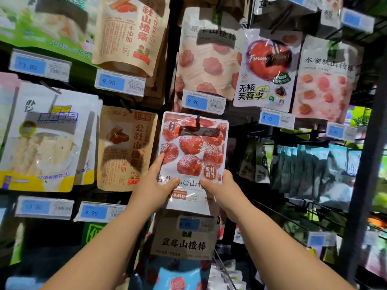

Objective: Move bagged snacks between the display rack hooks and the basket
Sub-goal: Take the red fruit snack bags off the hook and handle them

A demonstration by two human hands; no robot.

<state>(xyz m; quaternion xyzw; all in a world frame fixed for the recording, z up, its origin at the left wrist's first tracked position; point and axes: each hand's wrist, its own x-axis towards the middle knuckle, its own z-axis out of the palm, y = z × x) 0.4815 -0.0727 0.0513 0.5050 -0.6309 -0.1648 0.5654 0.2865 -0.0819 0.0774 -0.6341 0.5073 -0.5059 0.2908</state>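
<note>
hands: left hand [156,181] and right hand [217,185] each pinch a lower side of the red hawthorn bag [193,151], thumbs on its front. bag: upright, mid display rack [364,164], top edge at a black hook [198,120], just under a 9.90 price tag [204,101]. left of it, a hanging kraft bag [125,147]; below it, between the forearms, a blueberry hawthorn bag [184,245].

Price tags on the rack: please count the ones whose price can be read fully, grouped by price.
13.80 tags: 2
9.90 tags: 3
4.90 tags: 1
Total: 6
Blurred tags are left out.
</note>
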